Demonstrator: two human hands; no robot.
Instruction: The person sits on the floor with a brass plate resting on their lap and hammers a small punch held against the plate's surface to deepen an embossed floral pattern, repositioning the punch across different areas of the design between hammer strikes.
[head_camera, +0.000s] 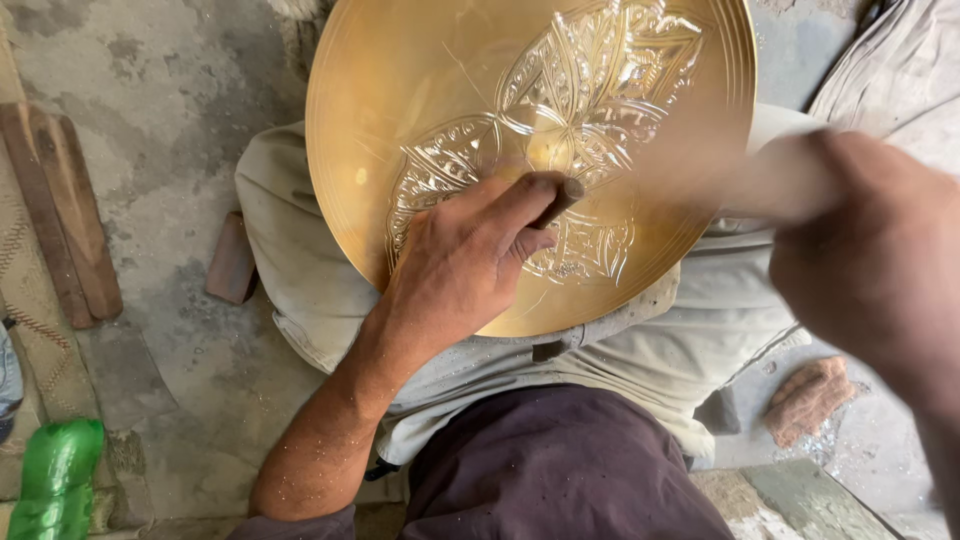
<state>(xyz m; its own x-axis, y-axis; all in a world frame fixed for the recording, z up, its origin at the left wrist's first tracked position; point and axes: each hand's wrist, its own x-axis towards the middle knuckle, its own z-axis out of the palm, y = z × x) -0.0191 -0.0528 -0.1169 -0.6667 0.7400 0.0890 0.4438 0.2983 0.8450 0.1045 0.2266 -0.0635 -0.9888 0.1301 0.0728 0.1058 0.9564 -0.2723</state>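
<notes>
Gripping a short punch (558, 203) in curled fingers, the left hand (462, 262) rests on the engraved brass plate (420, 90) lying across the lap. The right hand (880, 270), blurred, closes around a pale handle (780, 180) over the plate's right rim. Bare concrete floor (170, 110) lies left.

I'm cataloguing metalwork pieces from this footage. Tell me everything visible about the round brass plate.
The round brass plate is golden and shiny, with fine concentric rings near its rim and an engraved floral, star-like pattern in the middle. Its top edge is cut off by the frame. It rests tilted on the person's cloth-covered lap. The left hand lies on its lower part, pressing a small chisel to the engraving. The blurred right hand hovers beside it.
</notes>
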